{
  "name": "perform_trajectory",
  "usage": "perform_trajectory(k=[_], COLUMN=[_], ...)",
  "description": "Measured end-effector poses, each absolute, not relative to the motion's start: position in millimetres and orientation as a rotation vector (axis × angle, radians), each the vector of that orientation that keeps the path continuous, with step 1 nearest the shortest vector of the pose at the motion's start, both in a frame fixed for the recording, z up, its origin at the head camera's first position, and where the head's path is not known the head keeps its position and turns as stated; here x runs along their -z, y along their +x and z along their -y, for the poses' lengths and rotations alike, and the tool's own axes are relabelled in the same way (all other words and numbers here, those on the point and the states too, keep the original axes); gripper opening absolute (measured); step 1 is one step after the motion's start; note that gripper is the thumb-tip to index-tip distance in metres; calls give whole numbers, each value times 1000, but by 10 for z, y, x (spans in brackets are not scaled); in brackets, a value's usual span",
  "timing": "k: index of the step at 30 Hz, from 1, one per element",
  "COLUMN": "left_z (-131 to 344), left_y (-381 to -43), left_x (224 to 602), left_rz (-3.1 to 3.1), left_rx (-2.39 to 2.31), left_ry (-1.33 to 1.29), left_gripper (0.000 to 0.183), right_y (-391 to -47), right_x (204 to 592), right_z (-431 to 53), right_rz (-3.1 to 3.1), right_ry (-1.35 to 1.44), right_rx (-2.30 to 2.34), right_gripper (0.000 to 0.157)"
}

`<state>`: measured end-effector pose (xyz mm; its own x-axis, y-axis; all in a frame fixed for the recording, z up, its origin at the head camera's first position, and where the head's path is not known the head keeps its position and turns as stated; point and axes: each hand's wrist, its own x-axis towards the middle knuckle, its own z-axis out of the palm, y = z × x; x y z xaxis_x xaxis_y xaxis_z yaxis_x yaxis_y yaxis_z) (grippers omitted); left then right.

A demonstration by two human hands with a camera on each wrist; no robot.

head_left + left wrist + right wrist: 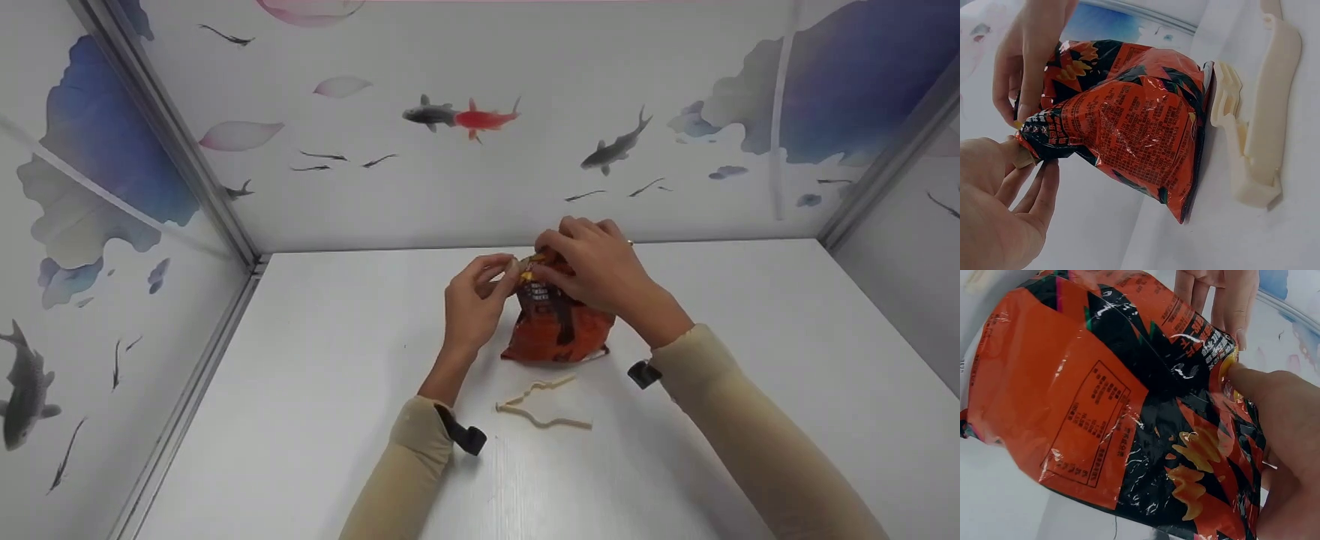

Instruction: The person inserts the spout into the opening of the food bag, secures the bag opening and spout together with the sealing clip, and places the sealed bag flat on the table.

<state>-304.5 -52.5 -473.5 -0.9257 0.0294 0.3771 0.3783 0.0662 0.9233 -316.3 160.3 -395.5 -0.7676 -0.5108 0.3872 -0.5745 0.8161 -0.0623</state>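
A bulging red-and-black plastic bag [559, 330] is being pinched by left hand [472, 307] and right hand [600, 266]; a V-shaped cream plastic clip [1275, 95] is lying nearer the table's [315, 390] front edge.

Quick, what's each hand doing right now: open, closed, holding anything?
Left hand: closed, pinching the top of the orange-and-black bag.
Right hand: closed, gripping the same bag near its top.

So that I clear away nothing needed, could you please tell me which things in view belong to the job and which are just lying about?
Part of the job: bag, gripped near its top by left hand and right hand; clip, open and untouched, probably meant for it.

Surroundings only: table; printed wall. No other loose things show.
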Motion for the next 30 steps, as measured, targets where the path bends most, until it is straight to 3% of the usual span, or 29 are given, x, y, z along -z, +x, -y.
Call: perform_trajectory(k=[13, 30], left_z=[514, 532], left_y=[-3027, -3020], left_x=[4732, 4757], left_rz=[2093, 2093], left_rx=[1934, 1968], left_ry=[-415, -444], left_gripper=[23, 32], right_y=[-3205, -3232], right_x=[3897, 3846], right_z=[-1542, -1537], right_rz=[2723, 2831], right_ry=[868, 929], right_rx=[-337, -372], right_gripper=[15, 18])
